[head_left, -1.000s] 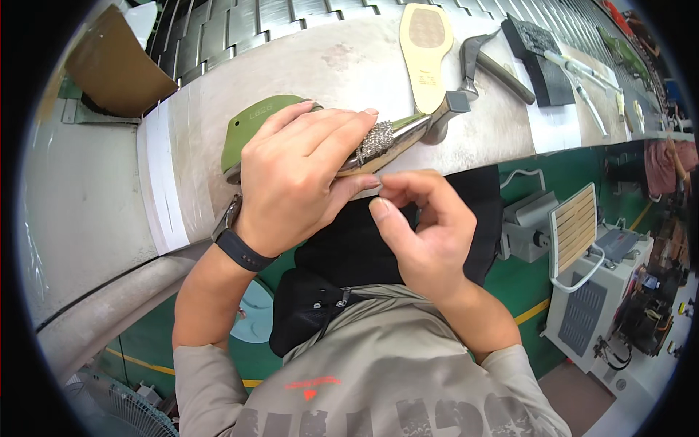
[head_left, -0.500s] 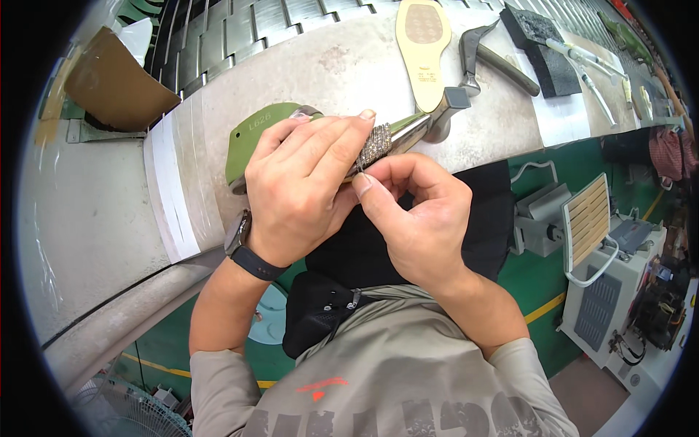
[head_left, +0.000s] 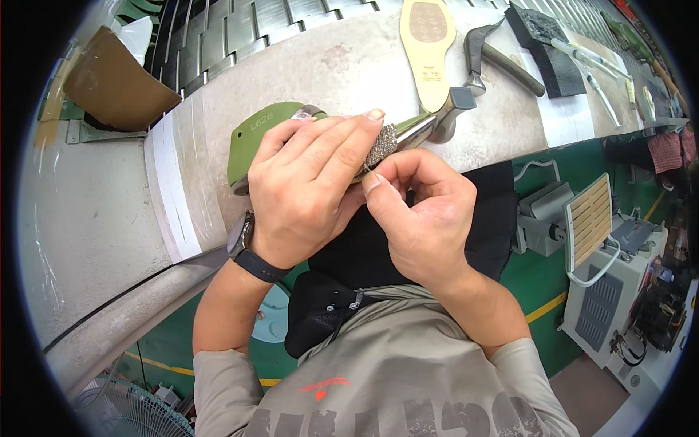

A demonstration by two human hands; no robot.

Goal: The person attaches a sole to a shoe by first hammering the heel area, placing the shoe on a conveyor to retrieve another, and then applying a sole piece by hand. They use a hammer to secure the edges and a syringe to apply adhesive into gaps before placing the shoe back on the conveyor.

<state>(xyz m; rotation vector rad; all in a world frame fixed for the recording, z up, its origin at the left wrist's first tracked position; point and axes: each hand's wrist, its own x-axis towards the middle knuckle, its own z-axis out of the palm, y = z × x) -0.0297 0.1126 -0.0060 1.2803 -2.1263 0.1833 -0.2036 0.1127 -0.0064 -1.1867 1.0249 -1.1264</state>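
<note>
A green shoe last (head_left: 251,142) lies across the near part of the bench, with a glittery beaded strap (head_left: 381,144) wrapped around its narrower part. My left hand (head_left: 302,186) lies over the last and is closed around it, hiding most of its middle. With thumb and forefinger, my right hand (head_left: 429,215) pinches at the lower edge of the strap; whatever is between the fingertips is too small to make out. Just beyond the last's narrow end stands a grey metal piece with a square face (head_left: 461,99).
A pale yellow insole (head_left: 428,62) and a hammer (head_left: 513,71) lie farther back. At the right are a black foam block (head_left: 550,62) and several white pens (head_left: 601,95). A brown curved sheet (head_left: 116,84) stands at left, before a slatted metal conveyor (head_left: 240,36).
Both hands have shifted slightly right. My right fingertips remain pinched at the strap's lower edge, and the view has moved a little.
</note>
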